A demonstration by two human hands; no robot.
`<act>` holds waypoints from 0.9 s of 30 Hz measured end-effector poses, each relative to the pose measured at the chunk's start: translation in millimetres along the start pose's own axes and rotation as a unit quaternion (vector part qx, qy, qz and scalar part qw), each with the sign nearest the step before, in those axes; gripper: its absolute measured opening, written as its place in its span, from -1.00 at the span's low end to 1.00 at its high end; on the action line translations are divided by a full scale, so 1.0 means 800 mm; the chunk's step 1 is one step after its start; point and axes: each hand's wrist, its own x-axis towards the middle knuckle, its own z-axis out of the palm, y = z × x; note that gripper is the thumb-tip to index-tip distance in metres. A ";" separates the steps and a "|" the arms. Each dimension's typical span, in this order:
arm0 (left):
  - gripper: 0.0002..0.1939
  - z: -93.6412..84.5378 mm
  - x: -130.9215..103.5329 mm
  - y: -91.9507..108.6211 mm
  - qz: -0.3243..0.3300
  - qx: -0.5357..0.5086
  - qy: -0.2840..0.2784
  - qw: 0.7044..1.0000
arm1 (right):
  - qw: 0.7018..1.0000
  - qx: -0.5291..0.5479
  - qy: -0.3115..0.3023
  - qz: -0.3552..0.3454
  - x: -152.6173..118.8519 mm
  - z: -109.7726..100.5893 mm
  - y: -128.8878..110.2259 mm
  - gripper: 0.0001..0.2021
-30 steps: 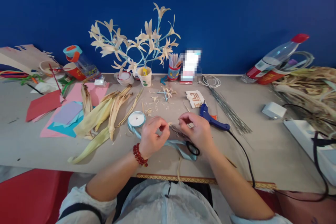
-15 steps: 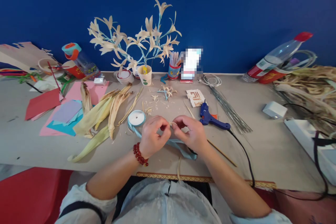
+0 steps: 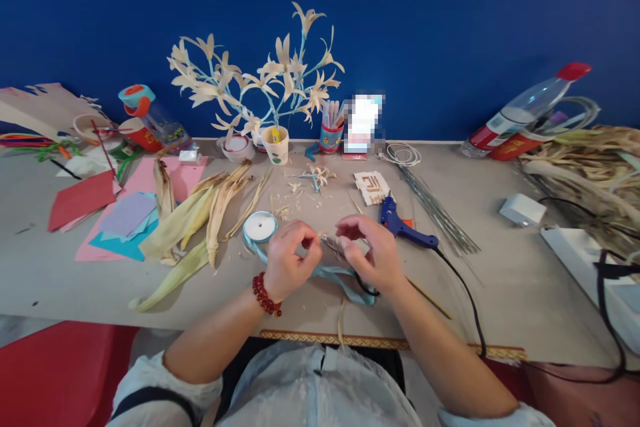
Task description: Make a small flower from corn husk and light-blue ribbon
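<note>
My left hand (image 3: pixel 295 255), with a red bead bracelet at the wrist, pinches something small and pale at its fingertips. My right hand (image 3: pixel 369 248) is just to its right, and a small pair of metal scissors (image 3: pixel 331 242) juts from its fingers toward the left fingertips. A black loop shows below the right palm. Light blue ribbon (image 3: pixel 345 278) lies on the table beneath both hands, beside a ribbon roll (image 3: pixel 260 227) left of my left hand. Pale scraps lie beyond the hands, near a small husk flower (image 3: pixel 320 177).
Husk flowers (image 3: pixel 270 83) stand in a white cup (image 3: pixel 276 145) at the back. A blue glue gun (image 3: pixel 407 230) and wires (image 3: pixel 440 207) lie right; corn husks (image 3: pixel 200 210) and coloured paper (image 3: pixel 85 197) lie left. A bottle (image 3: pixel 530 107) leans at the back right.
My right hand has moved slightly away from my left, opening a gap between the fingertips. Metal blades now show there.
</note>
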 end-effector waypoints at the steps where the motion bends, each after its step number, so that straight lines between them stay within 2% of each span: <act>1: -0.88 0.000 0.000 0.000 0.002 0.002 -0.005 1.000 | 1.000 0.001 -0.020 -0.003 -0.001 0.004 -0.003 -0.86; 4: -0.88 0.001 -0.002 0.002 0.014 0.008 -0.014 1.000 | 0.999 -0.019 -0.038 -0.009 -0.002 0.015 -0.007 -0.93; 9: -0.88 0.001 -0.002 0.002 0.023 0.004 -0.007 1.000 | 0.996 -0.075 0.017 -0.035 0.000 0.009 0.003 -0.93; 12: -0.88 0.000 0.000 -0.002 0.031 -0.001 0.016 0.999 | 0.995 -0.055 0.080 0.010 0.004 -0.003 0.008 -0.92; 14: -0.90 -0.001 0.001 -0.005 0.061 -0.008 0.029 0.998 | 0.993 0.050 0.073 0.073 0.005 -0.005 0.008 -0.91; 16: -0.87 -0.003 0.001 -0.008 0.111 -0.013 0.039 0.993 | 0.966 0.216 -0.003 0.144 0.004 -0.002 0.004 -0.87; 19: -0.76 -0.007 -0.001 -0.012 0.168 -0.007 0.050 0.985 | 0.870 0.428 -0.119 0.214 0.001 0.006 -0.004 -0.81; 21: -0.71 -0.010 -0.002 -0.014 0.182 -0.003 0.053 0.982 | 0.828 0.493 -0.147 0.223 -0.002 0.010 -0.009 -0.81; 23: -0.69 -0.012 -0.002 -0.016 0.191 -0.007 0.051 0.980 | 0.815 0.513 -0.158 0.218 -0.004 0.010 -0.012 -0.82; 27: -0.66 -0.013 0.000 -0.017 0.204 -0.026 0.035 0.978 | 0.812 0.512 -0.172 0.220 -0.006 0.005 -0.010 -0.83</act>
